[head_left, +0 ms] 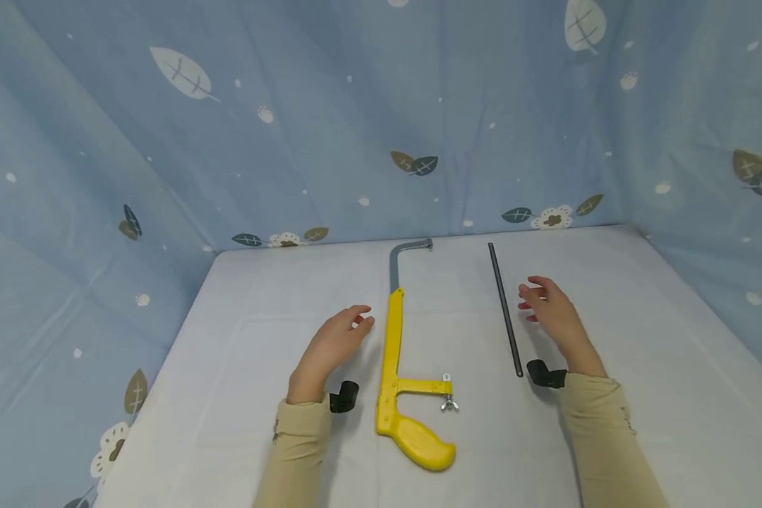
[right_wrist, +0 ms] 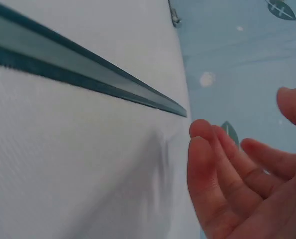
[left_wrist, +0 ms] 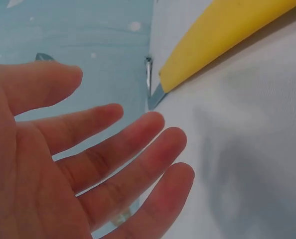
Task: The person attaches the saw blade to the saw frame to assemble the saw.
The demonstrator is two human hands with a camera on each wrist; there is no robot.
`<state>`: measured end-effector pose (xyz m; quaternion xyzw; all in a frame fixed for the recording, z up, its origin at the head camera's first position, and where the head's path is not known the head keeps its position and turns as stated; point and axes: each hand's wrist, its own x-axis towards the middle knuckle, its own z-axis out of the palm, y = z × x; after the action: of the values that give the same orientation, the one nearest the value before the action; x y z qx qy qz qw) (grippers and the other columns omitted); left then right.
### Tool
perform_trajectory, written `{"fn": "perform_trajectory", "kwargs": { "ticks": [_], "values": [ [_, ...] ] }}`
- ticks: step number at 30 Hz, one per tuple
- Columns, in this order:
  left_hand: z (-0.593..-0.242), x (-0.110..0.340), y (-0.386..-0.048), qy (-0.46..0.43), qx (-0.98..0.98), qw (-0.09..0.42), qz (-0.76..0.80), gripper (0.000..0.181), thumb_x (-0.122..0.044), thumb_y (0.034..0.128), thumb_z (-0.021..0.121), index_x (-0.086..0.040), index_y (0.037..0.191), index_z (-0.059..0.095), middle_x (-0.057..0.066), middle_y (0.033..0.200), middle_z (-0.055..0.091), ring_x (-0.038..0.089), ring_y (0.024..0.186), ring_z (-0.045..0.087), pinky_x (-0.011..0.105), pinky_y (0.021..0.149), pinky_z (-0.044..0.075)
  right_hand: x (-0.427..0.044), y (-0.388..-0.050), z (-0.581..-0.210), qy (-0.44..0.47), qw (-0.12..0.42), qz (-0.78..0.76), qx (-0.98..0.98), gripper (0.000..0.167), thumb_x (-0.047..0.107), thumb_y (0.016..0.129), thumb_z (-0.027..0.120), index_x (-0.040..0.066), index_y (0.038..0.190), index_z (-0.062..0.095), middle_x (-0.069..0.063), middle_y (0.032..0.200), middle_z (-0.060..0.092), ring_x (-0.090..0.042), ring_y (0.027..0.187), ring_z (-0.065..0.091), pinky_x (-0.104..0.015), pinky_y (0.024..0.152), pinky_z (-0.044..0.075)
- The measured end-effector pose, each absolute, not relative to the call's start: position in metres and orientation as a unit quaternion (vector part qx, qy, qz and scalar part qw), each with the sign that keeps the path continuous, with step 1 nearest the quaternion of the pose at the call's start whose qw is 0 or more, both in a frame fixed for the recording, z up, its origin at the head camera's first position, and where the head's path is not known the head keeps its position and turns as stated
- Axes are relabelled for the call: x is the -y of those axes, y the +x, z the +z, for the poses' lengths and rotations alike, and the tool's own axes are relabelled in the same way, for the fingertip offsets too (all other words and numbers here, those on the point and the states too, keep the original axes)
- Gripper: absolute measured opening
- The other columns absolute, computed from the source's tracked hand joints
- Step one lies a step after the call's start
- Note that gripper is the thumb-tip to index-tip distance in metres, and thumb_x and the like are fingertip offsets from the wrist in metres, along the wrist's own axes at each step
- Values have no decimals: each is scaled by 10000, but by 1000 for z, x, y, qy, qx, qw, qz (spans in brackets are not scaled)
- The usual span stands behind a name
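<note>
A hacksaw frame (head_left: pixel 390 346) with a yellow handle and a grey bent front arm lies on the white table, a wing nut (head_left: pixel 449 403) on its short crosspiece. To its right lies a dark hacksaw blade (head_left: pixel 505 310), apart from the frame; fine teeth show along one edge in the right wrist view. My left hand (head_left: pixel 336 342) hovers just left of the frame, fingers relaxed and holding nothing. Just right of the blade, my right hand (head_left: pixel 554 317) is held above the table with loosely bent fingers and nothing in them. Neither hand touches the tools.
The white-covered table (head_left: pixel 241 353) meets a blue leaf-patterned cloth (head_left: pixel 330 141) at its back and sides. Dark wrist-worn pieces (head_left: pixel 345 397) stick out by both cuffs.
</note>
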<state>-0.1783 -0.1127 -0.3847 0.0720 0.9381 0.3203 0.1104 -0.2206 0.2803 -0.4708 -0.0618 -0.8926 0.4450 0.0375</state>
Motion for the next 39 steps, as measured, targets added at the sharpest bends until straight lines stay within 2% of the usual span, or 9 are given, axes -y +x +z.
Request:
{"fn": "perform_trajectory", "kwargs": {
  "ticks": [3,8,13,16,21,26,31,33,39],
  "values": [
    [-387,110,-179,76,-939,116,316,451,-408,914,434,-191,1309,455,3,1094,553,178,906,520,355,765,413,-263,-206,-441,-68,0,439,896,738,522,886,393,33,1404,198,-193,1183,475,-277,926,585,-265,642,486],
    [-389,103,-182,74,-942,131,301,509,-448,905,430,-188,1341,405,26,1083,577,161,867,552,356,752,429,-242,-192,-406,-71,-53,385,919,830,511,892,394,-65,1397,76,-267,1219,419,-325,928,565,-396,733,455],
    [-392,97,-183,70,-942,166,282,559,-454,897,442,-171,1371,356,-30,881,620,132,779,560,360,762,419,-235,-193,-407,-51,-65,274,958,652,355,883,499,-149,1269,348,-307,1108,462,-405,988,476,-502,805,394],
    [-393,94,-182,71,-941,188,274,592,-455,890,455,-155,1384,333,-27,699,595,144,672,535,365,758,405,-230,-191,-407,-33,-64,226,971,509,251,853,544,-142,1167,469,-341,1087,443,-420,947,493,-491,750,421],
    [-395,91,-178,85,-940,210,257,662,-450,849,527,-150,1398,309,-21,614,519,144,643,491,355,785,379,-225,-187,-408,-32,-52,209,976,385,128,826,547,-116,1122,520,-327,1056,447,-382,857,525,-436,662,443],
    [-395,90,-176,92,-935,228,254,726,-418,811,597,-167,1411,275,8,539,475,154,476,460,314,644,395,-223,-186,-410,-32,-45,226,973,345,92,801,531,-101,1087,539,-291,1023,468,-341,825,518,-414,656,437],
    [-395,87,-172,98,-939,227,241,725,-447,804,596,-156,1401,304,13,848,566,157,651,493,321,686,383,-221,-186,-412,-32,-45,236,970,322,86,787,539,-99,1050,546,-265,976,482,-320,791,507,-400,636,429],
    [-396,85,-171,99,-939,227,237,717,-453,802,597,-144,1389,324,30,896,566,168,665,502,325,665,395,-220,-187,-414,-29,-47,240,969,313,86,783,540,-99,1035,547,-251,951,486,-308,765,504,-388,618,425],
    [-404,82,-168,93,-939,238,232,785,-436,792,615,-112,1410,258,39,764,528,170,529,494,295,521,390,-217,-185,-418,-20,-56,237,970,276,83,779,541,-88,996,553,-224,910,499,-291,742,501,-370,599,418]
  ]
}}
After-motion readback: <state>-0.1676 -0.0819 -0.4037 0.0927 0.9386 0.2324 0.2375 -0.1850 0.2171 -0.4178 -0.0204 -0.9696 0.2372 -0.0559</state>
